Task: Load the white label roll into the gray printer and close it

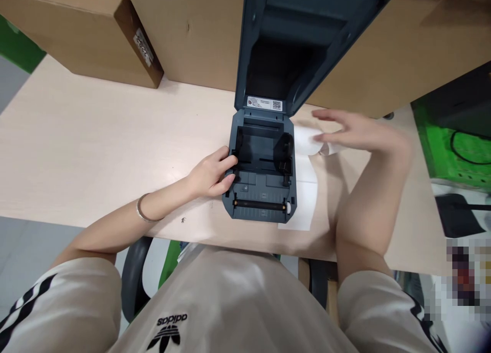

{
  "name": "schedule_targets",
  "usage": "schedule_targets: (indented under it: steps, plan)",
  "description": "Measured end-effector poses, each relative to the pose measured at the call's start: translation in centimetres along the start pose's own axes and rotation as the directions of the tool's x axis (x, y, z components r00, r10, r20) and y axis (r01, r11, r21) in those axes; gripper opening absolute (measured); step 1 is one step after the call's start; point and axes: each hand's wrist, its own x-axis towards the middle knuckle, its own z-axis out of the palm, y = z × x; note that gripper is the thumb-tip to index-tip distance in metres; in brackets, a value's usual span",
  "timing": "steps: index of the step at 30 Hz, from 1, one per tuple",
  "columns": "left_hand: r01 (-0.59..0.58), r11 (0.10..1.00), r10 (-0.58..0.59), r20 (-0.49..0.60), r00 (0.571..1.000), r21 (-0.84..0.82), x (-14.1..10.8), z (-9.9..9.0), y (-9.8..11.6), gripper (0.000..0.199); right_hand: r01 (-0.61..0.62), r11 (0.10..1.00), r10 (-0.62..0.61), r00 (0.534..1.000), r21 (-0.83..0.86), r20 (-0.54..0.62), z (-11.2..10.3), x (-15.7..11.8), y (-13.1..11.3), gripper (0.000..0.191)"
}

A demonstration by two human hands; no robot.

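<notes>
A dark blue-grey label printer [264, 181] sits on the table in front of me, its lid [299, 15] swung up and back. Inside its bay are black roll holders, and a black roller runs across the front. My left hand [210, 175] grips the printer's left edge, thumb and fingers bent over the rim. Right of the printer lies a white paper roll [306, 139], with a strip of paper [307, 189] stretching toward the table's front edge. Over that roll my right hand [351, 130] is slightly blurred, fingers apart; whether it touches the roll I cannot tell.
Behind the printer stands a large cardboard box [199, 36], close to the raised lid. Another cardboard box [88, 36] is at the back left of the pale wooden table [95, 153]. A green crate [441, 148] with a black cable stands beyond the right edge.
</notes>
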Motion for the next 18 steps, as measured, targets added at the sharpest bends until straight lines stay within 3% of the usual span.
schedule_targets:
  steps: [4, 7, 12, 18]
  plan:
    - [0.010, 1.000, -0.010, 0.008, 1.000, 0.007, 0.0, 0.0, 0.0, 0.035, -0.230, 0.967, 0.245, 0.957, 0.108, -0.157, -1.5, -1.1, 3.4, 0.056]
    - [0.011, 1.000, -0.011, 0.005, 1.000, 0.009, 0.0, 0.0, 0.0, 0.038, -0.367, 0.922, 0.379, 0.921, 0.127, -0.090, -1.5, -1.1, 5.5, 0.049]
    - [0.029, 1.000, -0.029, 0.011, 1.000, 0.006, -0.2, 0.1, -0.1, 0.041, -0.310, 0.942, 0.287, 0.942, 0.129, 0.172, -0.6, -0.2, 6.0, 0.048]
    - [0.020, 1.000, -0.020, 0.005, 1.000, 0.000, -0.2, 0.0, -0.1, 0.039, -0.417, 0.909, 0.411, 0.900, 0.011, 0.143, -0.4, 1.1, 6.2, 0.034]
